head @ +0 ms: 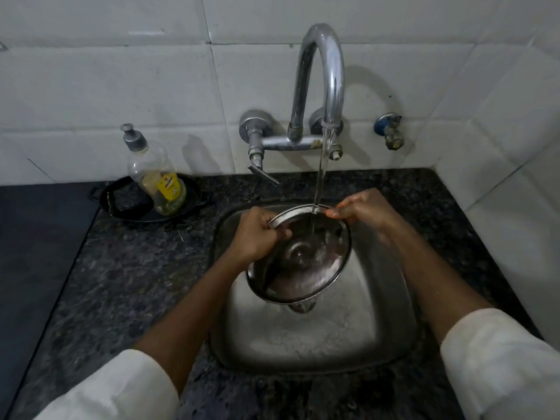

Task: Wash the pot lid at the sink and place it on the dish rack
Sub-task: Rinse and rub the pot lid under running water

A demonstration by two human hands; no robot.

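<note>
A round pot lid (306, 265) with a steel rim and a centre knob is held tilted over the steel sink (357, 328), its inner side facing me. Water runs from the chrome tap (325, 83) onto the lid's top rim. My left hand (257, 234) grips the rim at the upper left. At the upper right of the rim, my right hand (360, 209) pinches the edge with its fingertips. No dish rack is in view.
A nearly empty dish soap bottle (154, 174) stands on a black tray (145, 204) at the back left of the dark granite counter (127, 286). A small blue-capped valve (389, 130) sticks out of the white tiled wall at the right.
</note>
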